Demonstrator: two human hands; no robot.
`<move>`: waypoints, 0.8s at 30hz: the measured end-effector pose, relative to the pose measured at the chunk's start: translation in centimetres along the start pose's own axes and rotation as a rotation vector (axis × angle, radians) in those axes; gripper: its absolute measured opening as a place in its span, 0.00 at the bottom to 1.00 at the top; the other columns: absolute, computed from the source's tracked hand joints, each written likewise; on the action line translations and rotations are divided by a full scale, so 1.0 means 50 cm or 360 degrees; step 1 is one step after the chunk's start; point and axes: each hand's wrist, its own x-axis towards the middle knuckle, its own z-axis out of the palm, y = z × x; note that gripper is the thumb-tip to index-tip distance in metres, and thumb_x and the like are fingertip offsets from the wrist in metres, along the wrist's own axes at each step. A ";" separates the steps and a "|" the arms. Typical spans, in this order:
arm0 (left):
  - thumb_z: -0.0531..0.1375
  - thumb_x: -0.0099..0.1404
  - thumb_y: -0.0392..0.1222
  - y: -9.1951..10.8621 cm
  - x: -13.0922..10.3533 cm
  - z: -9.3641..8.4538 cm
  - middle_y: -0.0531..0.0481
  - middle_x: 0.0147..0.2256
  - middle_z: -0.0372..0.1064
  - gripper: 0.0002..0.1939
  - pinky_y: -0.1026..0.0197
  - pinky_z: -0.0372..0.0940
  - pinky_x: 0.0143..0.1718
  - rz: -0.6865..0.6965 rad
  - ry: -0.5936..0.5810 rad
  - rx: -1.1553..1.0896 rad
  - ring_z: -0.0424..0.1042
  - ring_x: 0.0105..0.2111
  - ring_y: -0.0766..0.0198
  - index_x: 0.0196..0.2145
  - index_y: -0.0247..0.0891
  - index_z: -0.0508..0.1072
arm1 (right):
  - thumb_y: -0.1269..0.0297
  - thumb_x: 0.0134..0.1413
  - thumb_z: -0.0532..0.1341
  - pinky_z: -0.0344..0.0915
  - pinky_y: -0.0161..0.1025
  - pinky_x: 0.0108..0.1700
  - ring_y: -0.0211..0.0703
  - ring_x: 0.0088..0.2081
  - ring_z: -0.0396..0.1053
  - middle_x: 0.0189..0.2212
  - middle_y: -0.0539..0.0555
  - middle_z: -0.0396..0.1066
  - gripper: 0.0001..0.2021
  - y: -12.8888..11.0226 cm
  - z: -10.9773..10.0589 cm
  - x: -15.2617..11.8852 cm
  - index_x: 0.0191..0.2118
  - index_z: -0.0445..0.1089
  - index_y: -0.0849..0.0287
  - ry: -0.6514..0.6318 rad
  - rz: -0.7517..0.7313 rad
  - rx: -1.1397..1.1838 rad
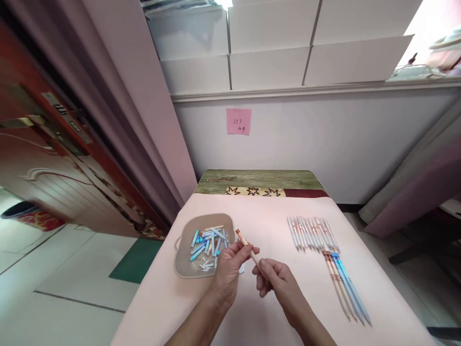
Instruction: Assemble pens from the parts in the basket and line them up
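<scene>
A beige pen [242, 237] with a brown end slants between my hands above the table. The fingers of my left hand [227, 264] pinch its upper part, while those of my right hand [278, 278] close on its lower end. Left of my left hand stands a grey plastic basin [186, 235] with blue and beige pen parts [212, 240] in it. Small white pieces [206, 265] lie in its near part. Some thin white sticks [241, 268] on the table are partly hidden behind my hands.
A row of clear pen pieces [312, 234] lies at the right of the pink-covered table [266, 209]. Nearer, several brown-and-beige and blue pens [345, 286] lie side by side. A wall with a pink note [238, 121] rises behind; a door [43, 158] stands at left.
</scene>
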 end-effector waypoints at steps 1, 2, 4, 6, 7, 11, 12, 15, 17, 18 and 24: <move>0.68 0.52 0.46 -0.002 0.000 0.000 0.45 0.31 0.76 0.10 0.59 0.59 0.44 0.0003 0.0034 0.0015 0.70 0.36 0.60 0.28 0.36 0.77 | 0.43 0.51 0.60 0.62 0.32 0.26 0.35 0.21 0.65 0.21 0.49 0.68 0.21 0.001 0.000 -0.001 0.33 0.70 0.60 0.0104 -0.0102 -0.0145; 0.68 0.51 0.45 -0.005 0.000 0.000 0.45 0.31 0.76 0.10 0.59 0.59 0.43 0.0007 0.0065 0.0030 0.70 0.35 0.60 0.27 0.35 0.77 | 0.46 0.50 0.62 0.63 0.32 0.28 0.36 0.23 0.66 0.23 0.49 0.70 0.19 0.002 0.000 -0.002 0.33 0.71 0.60 0.0214 -0.0198 -0.0304; 0.68 0.51 0.45 -0.009 0.000 -0.002 0.46 0.30 0.76 0.10 0.60 0.59 0.42 0.0012 0.0098 0.0052 0.70 0.34 0.61 0.28 0.35 0.77 | 0.49 0.48 0.65 0.63 0.33 0.29 0.37 0.25 0.66 0.24 0.49 0.70 0.16 0.003 0.002 -0.007 0.32 0.71 0.58 0.0377 -0.0338 -0.0576; 0.68 0.52 0.45 -0.010 -0.002 -0.005 0.46 0.30 0.76 0.10 0.60 0.59 0.41 0.0017 0.0076 0.0062 0.69 0.32 0.62 0.28 0.35 0.77 | 0.51 0.49 0.64 0.63 0.33 0.29 0.38 0.25 0.66 0.24 0.50 0.70 0.14 0.001 0.005 -0.012 0.29 0.71 0.58 0.0389 -0.0383 -0.0657; 0.67 0.53 0.45 -0.010 -0.004 -0.006 0.45 0.30 0.76 0.10 0.60 0.59 0.40 0.0023 0.0041 0.0075 0.69 0.31 0.63 0.29 0.35 0.77 | 0.50 0.51 0.63 0.64 0.34 0.29 0.38 0.25 0.66 0.23 0.50 0.70 0.14 0.000 0.007 -0.013 0.29 0.71 0.58 0.0347 -0.0367 -0.0604; 0.65 0.56 0.46 -0.009 -0.017 -0.008 0.45 0.31 0.76 0.11 0.61 0.60 0.37 0.0059 -0.0064 0.0135 0.67 0.28 0.65 0.29 0.34 0.77 | 0.48 0.51 0.62 0.67 0.36 0.29 0.40 0.25 0.67 0.22 0.51 0.69 0.18 0.000 0.012 -0.011 0.30 0.72 0.61 0.0081 -0.0124 -0.0163; 0.65 0.56 0.47 -0.009 -0.019 -0.009 0.45 0.31 0.76 0.11 0.61 0.60 0.38 0.0066 -0.0065 0.0148 0.68 0.29 0.64 0.29 0.34 0.77 | 0.48 0.50 0.63 0.67 0.36 0.30 0.40 0.26 0.67 0.22 0.52 0.69 0.18 0.002 0.012 -0.008 0.31 0.72 0.61 0.0038 -0.0077 -0.0095; 0.65 0.56 0.47 0.002 -0.007 -0.032 0.43 0.32 0.76 0.12 0.61 0.61 0.39 0.0096 -0.0124 0.0241 0.70 0.32 0.61 0.31 0.34 0.77 | 0.49 0.49 0.64 0.67 0.36 0.32 0.40 0.28 0.67 0.24 0.51 0.69 0.17 0.014 0.008 -0.004 0.32 0.73 0.61 0.0045 -0.0072 -0.0068; 0.63 0.56 0.48 0.026 0.020 -0.072 0.43 0.33 0.75 0.13 0.61 0.62 0.38 0.0196 -0.0127 0.0453 0.71 0.34 0.60 0.34 0.35 0.77 | 0.49 0.49 0.64 0.67 0.36 0.34 0.41 0.29 0.67 0.25 0.51 0.69 0.17 0.023 0.002 -0.006 0.31 0.73 0.60 0.0120 -0.0111 -0.0140; 0.62 0.57 0.47 0.043 0.039 -0.099 0.44 0.33 0.75 0.13 0.61 0.62 0.36 0.0313 0.0000 0.0651 0.72 0.33 0.60 0.35 0.36 0.76 | 0.49 0.49 0.64 0.67 0.36 0.34 0.41 0.30 0.67 0.25 0.51 0.69 0.17 0.026 -0.001 -0.007 0.31 0.73 0.60 0.0166 -0.0119 -0.0186; 0.58 0.57 0.35 0.141 0.152 -0.269 0.43 0.35 0.73 0.05 0.59 0.61 0.42 0.0442 0.0446 0.2125 0.70 0.40 0.56 0.30 0.36 0.74 | 0.46 0.46 0.64 0.66 0.34 0.32 0.40 0.29 0.65 0.25 0.50 0.68 0.18 0.029 -0.008 -0.017 0.30 0.75 0.59 0.0324 -0.0041 -0.0245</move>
